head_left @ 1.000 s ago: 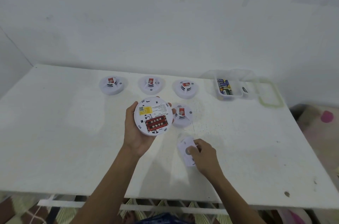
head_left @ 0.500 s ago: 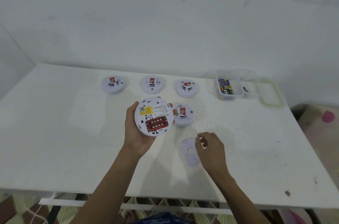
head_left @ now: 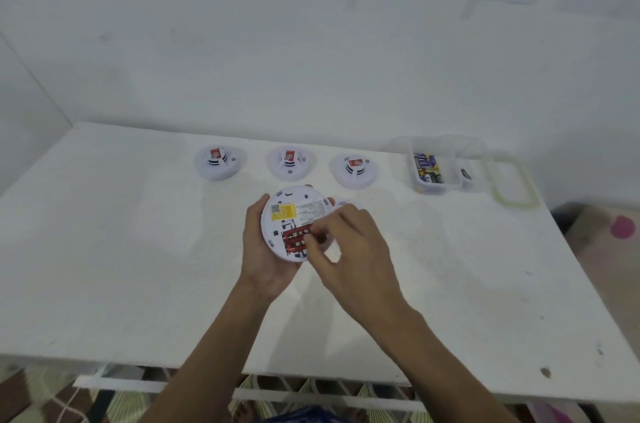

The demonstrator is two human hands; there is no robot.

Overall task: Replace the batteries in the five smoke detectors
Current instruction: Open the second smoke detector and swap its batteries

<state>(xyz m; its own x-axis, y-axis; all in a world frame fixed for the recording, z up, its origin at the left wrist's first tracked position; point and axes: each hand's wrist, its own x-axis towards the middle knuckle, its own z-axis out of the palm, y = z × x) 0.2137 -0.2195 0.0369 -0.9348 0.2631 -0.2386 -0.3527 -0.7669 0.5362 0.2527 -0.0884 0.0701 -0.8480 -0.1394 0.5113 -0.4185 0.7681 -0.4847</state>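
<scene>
5 smoke detectors total, all white & round. 1 held detector [head_left: 294, 211] sits above the tabletop [head_left: 138, 249], back side up, yellow label showing; the left hand [head_left: 263, 260] cups it from below, fingers wrapped round its rim. Red batteries [head_left: 294, 239] lie in its open bay; at least 2 visible, the rest covered. The right hand [head_left: 356, 249] is over the bay w/ fingers curled, fingertips [head_left: 310, 239] on the red batteries; can't tell if a cell is actually pinched.

3 detectors stand in a row near the far edge, each w/ a red tag on top: left-row detector [head_left: 219, 163]; mid-row detector [head_left: 290, 164]; right-row detector [head_left: 354, 170]. The fifth detector [head_left: 343, 203] is just behind the right hand, mostly hidden.

1 clear box [head_left: 450, 180] right of the row, holding loose batteries [head_left: 427, 168] in blue/green/black, too small to count; 1 lid [head_left: 516, 201] w/ greenish rim lies flat just beside it.
</scene>
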